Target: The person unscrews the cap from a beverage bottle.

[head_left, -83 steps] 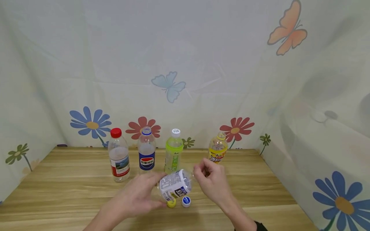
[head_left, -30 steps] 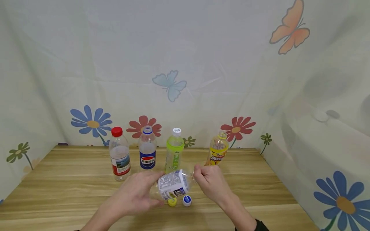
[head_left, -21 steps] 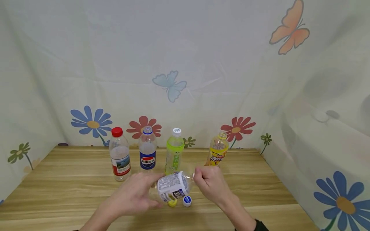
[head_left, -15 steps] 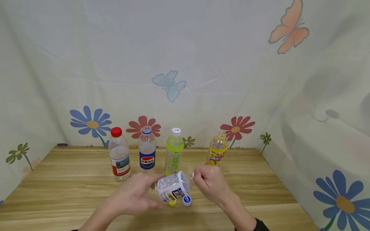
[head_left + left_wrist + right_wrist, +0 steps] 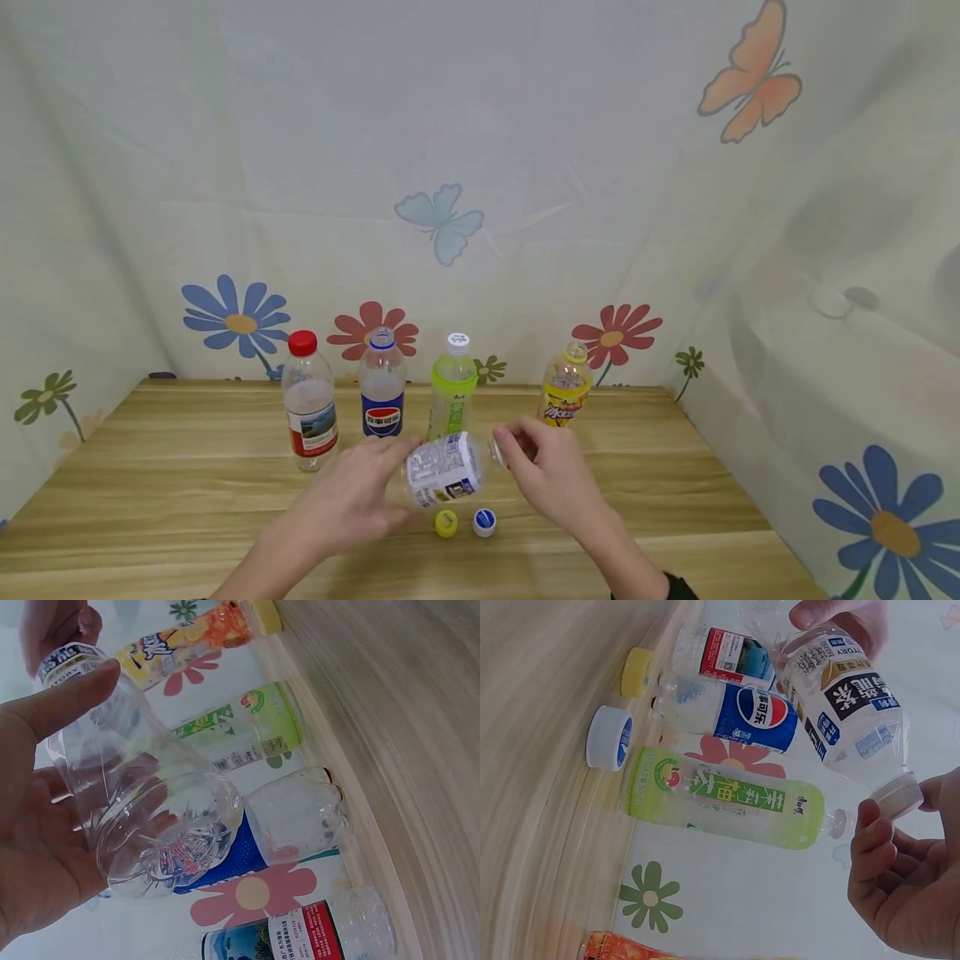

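Observation:
My left hand (image 5: pixel 341 504) grips a clear plastic bottle (image 5: pixel 442 472) with a white label round its middle, holding it tilted above the table. The bottle's mouth points right, towards my right hand (image 5: pixel 553 479). There, thumb and fingers pinch a white cap (image 5: pixel 897 796) at the end of the neck; whether it is threaded on cannot be told. Below the bottle, a yellow cap (image 5: pixel 446 523) and a white cap with a blue top (image 5: pixel 484 522) lie on the table. In the left wrist view the bottle's ribbed base (image 5: pixel 176 847) faces the camera.
Behind the hands stand a red-capped bottle (image 5: pixel 309 417), an uncapped Pepsi bottle (image 5: pixel 382 400), a green bottle with a white cap (image 5: pixel 453 392) and an uncapped yellow-labelled bottle (image 5: pixel 566 396). A flowered curtain (image 5: pixel 300 208) encloses the wooden table (image 5: pixel 187 500).
The held bottle has risen slightly, uncovering the yellow cap beneath it. My right hand has turned from a tight fist round the neck to a looser pinch, showing the white cap.

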Action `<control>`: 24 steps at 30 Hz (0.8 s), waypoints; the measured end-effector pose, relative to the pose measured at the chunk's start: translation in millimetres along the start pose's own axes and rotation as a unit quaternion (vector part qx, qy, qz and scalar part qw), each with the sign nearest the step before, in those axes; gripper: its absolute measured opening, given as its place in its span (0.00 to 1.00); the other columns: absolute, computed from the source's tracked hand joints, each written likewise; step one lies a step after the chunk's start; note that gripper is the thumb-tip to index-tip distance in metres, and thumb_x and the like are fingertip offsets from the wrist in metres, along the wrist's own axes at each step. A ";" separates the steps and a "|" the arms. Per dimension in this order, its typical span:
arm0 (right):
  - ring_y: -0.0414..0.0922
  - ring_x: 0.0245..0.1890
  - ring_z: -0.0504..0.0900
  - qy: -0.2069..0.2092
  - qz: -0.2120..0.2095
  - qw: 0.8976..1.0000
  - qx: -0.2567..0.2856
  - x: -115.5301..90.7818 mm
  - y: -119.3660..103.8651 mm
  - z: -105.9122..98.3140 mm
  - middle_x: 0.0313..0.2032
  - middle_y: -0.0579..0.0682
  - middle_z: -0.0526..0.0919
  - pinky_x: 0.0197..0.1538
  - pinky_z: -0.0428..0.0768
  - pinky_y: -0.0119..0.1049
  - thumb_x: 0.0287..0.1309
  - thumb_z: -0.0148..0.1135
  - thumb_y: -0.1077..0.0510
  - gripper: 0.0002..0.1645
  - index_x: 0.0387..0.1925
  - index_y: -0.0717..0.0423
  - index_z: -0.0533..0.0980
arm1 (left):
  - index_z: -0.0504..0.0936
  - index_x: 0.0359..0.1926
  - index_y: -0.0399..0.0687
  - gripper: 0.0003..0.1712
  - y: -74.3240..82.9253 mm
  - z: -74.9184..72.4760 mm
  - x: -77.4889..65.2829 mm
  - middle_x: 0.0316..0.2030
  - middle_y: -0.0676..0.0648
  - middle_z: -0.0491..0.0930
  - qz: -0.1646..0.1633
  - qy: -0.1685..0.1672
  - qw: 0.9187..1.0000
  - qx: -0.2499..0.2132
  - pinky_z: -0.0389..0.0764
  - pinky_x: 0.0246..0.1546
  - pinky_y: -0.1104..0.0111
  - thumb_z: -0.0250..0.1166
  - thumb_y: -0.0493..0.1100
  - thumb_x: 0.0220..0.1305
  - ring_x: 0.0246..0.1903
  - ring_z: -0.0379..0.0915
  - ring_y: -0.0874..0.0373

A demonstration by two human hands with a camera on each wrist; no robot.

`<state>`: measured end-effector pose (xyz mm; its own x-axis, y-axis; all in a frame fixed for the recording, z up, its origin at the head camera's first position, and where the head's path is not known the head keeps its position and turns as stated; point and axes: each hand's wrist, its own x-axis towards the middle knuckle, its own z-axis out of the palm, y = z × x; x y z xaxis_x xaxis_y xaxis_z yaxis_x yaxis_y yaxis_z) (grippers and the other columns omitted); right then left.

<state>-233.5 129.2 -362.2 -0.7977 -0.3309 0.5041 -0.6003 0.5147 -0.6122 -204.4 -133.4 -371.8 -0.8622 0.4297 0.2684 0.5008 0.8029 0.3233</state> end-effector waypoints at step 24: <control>0.41 0.24 0.73 -0.021 0.033 0.998 0.051 -1.8 -4.5 -0.1 0.27 0.41 0.76 0.25 0.73 0.29 0.72 0.54 0.48 0.10 0.38 0.47 0.77 | 0.73 0.66 0.47 0.46 1.0 0.7 0.9 0.56 0.49 0.76 -0.022 0.004 1.000 0.006 0.76 0.51 0.58 0.80 0.53 0.46 0.55 0.74 0.51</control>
<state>-229.4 127.6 -360.3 -0.8358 -0.3331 0.4365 -0.5479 0.4544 -0.7023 -204.7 -132.0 -371.9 -0.8830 0.3896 0.2617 0.4606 0.8264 0.3238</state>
